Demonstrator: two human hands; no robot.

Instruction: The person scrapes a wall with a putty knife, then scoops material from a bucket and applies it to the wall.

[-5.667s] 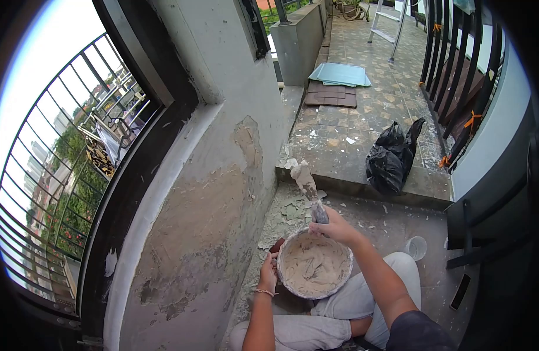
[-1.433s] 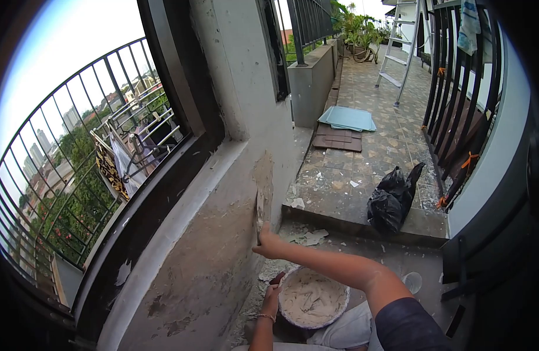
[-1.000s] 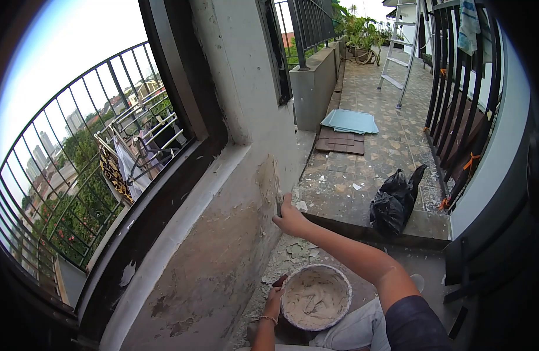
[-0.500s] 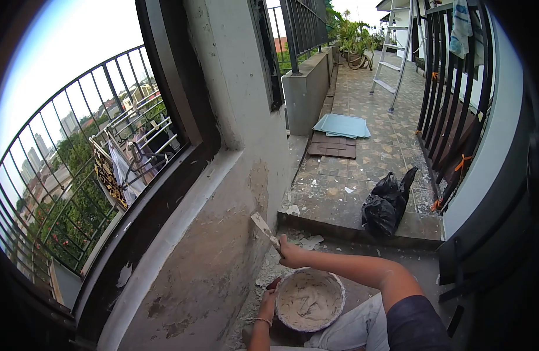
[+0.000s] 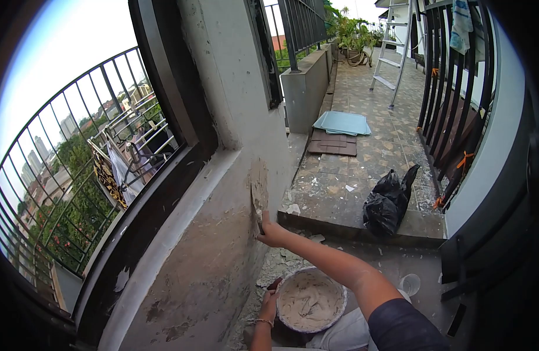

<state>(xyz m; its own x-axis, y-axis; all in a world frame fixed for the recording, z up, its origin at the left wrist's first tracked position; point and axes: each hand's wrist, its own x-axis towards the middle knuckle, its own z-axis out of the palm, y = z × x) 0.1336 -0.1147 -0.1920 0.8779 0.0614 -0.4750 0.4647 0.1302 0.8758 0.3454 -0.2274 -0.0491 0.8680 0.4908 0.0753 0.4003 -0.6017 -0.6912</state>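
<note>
My right hand is closed around a putty knife, its blade up against the patchy wall near the corner. Below it, my left hand grips the side of a round bucket, fingers curled at its rim. Inside the bucket is thick beige putty with stir marks on its surface. Bare, flaked patches and stains cover the wall under the window ledge.
Flakes of old paint litter the floor beside the wall. A black plastic bag sits on the step, with a clear cup below it. Farther off are blue sheets, brown tiles and a stepladder.
My right hand has moved up and left, bringing the putty knife from above the bucket to the wall. My left hand stays on the bucket. The clear cup has come into view.
</note>
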